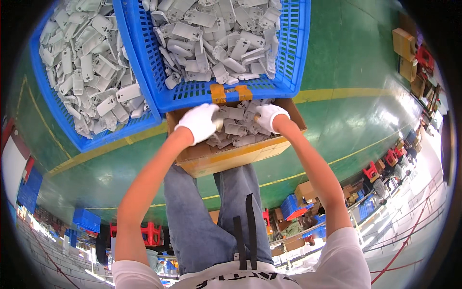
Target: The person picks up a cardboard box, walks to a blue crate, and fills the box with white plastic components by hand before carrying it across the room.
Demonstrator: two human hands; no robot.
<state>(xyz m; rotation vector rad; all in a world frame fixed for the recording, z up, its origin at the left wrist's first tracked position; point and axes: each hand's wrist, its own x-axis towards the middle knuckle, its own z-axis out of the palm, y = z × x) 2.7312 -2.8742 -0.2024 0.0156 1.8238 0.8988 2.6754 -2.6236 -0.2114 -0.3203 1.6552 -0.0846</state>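
Observation:
A cardboard box [231,157] with tape along its near edge holds a heap of pale plastic casings [237,126]. My left hand [201,123], in a white glove, is inside the box at the left of the heap, its fingers smeared by motion and partly hidden. Across from it, my gloved right hand [270,117] is at the right of the heap. Its fingers are curled inward against the casings, and what lies in them is hidden.
Beyond the box stands a blue plastic basket [291,58] full of similar casings, with tape on its near rim. A second full blue basket [155,115] adjoins it on the left. Green floor [337,58] with yellow lines surrounds them. Cartons [403,43] and red stools line the edges.

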